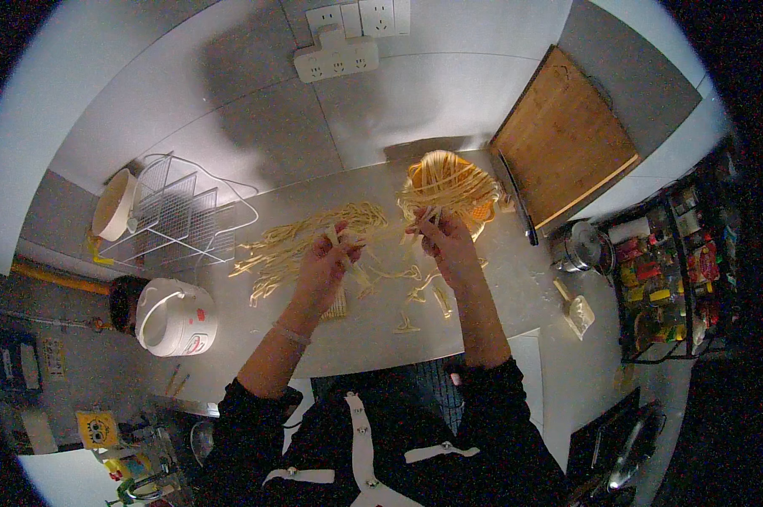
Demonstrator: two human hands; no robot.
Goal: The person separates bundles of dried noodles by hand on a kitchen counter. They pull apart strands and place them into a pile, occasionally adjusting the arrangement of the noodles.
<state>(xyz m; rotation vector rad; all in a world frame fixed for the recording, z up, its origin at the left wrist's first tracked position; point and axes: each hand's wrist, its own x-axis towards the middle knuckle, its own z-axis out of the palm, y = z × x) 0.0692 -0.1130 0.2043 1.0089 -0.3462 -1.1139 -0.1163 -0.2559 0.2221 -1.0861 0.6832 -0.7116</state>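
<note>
My left hand (338,251) pinches pale noodle strands between its fingers above the counter. Strands also run through the fingers of my right hand (446,239), just in front of an orange basket (483,211) draped with more noodles (443,180). Left of that basket, a spread of long noodles (349,217) lies on the grey counter (381,352), partly behind my left hand. Short loose noodle pieces (443,301) are scattered between and below my hands. A small bundle of cut strands (335,305) rests beside my left wrist.
A white plastic bucket (194,317) and a wire rack (185,215) stand left. At right, a wooden cutting board (565,139) leans on the wall with a long dark tool (517,196) beside it. Nearby are a metal pot (581,247), a scoop (579,315) and a loaded shelf rack (689,279).
</note>
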